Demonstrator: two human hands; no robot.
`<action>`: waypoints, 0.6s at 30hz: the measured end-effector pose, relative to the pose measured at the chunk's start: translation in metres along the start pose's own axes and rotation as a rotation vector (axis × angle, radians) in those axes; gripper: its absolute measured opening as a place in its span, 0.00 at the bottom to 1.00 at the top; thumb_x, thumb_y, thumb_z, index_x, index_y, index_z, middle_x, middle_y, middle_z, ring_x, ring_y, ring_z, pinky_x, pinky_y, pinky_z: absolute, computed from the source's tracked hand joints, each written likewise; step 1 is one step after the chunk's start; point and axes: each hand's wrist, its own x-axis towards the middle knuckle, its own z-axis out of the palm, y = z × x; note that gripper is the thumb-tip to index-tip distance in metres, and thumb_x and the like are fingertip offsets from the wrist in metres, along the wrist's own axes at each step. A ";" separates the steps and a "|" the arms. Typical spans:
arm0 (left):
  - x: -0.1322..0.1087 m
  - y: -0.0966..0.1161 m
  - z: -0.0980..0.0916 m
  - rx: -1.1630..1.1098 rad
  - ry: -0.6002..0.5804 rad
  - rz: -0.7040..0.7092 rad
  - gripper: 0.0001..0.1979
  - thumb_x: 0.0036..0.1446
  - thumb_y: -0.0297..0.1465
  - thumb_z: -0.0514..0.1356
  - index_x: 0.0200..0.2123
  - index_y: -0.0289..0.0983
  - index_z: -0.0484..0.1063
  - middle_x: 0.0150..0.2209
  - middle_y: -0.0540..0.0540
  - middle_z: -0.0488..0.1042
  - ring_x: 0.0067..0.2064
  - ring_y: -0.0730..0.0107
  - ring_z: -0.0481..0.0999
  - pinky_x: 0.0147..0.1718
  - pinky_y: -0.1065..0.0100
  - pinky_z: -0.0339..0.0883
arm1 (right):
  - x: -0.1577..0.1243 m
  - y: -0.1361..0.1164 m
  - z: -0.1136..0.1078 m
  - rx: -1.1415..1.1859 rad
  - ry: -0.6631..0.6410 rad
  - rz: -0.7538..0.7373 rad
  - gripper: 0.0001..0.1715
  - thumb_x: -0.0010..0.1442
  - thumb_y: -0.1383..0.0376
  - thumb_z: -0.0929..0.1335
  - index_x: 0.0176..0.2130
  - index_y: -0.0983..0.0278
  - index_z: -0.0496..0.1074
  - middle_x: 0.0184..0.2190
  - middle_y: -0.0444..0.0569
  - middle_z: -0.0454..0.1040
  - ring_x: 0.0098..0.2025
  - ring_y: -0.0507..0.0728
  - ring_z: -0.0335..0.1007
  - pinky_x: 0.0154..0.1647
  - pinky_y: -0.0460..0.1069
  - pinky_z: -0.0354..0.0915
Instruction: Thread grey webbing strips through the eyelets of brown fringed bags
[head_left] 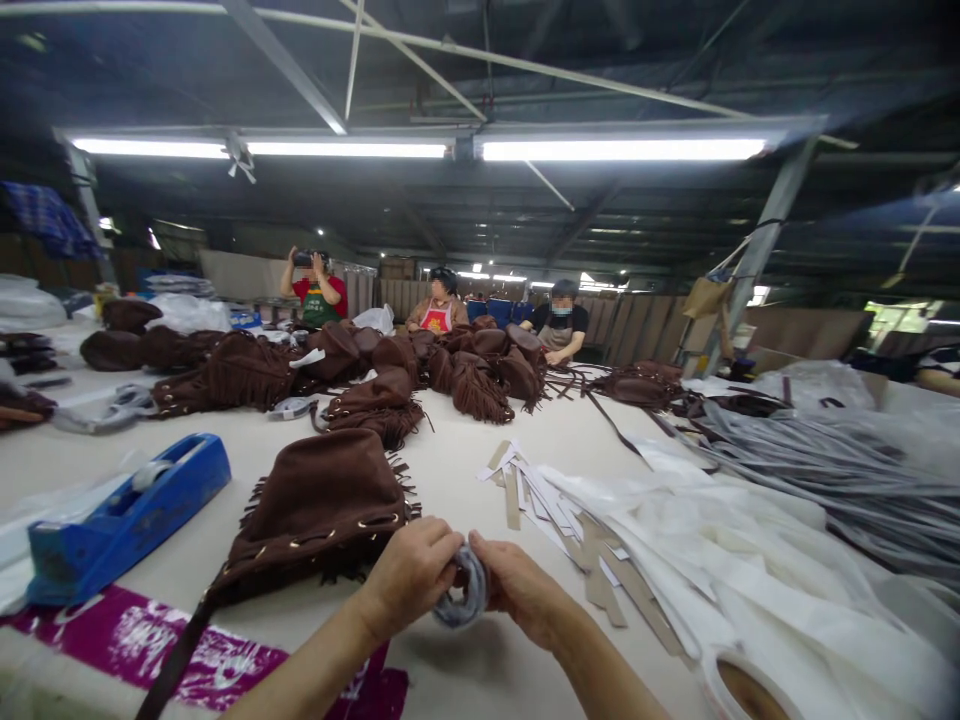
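Between both hands, just above the table, is a small ring-shaped coil of greyish film-wrapped strap [471,592]. My left hand [416,570] grips its left upper side with fingers curled inward. On the opposite side my right hand [517,585] pinches the coil, thumb near its top. Left of the hands lies a dark brown fringed bag [322,495] with metal eyelets along its edge. Its long brown strap [180,650] runs down toward the table's near edge.
A blue tape dispenser [135,515] and purple printed plastic [135,640] occupy the left. Brown bags [480,365] are heaped across the back. Paper strips [540,500], white sheeting [735,560], a tape roll [750,690] and long grey strips [810,480] lie right. Several people sit beyond.
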 end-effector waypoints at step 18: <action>-0.068 0.036 -0.032 -0.328 0.226 -0.254 0.13 0.61 0.28 0.53 0.48 0.38 0.70 0.48 0.39 0.74 0.50 0.60 0.73 0.51 0.60 0.65 | -0.023 0.037 0.050 0.311 -0.048 -0.046 0.26 0.35 0.56 0.80 0.32 0.69 0.78 0.23 0.47 0.76 0.25 0.52 0.68 0.28 0.46 0.61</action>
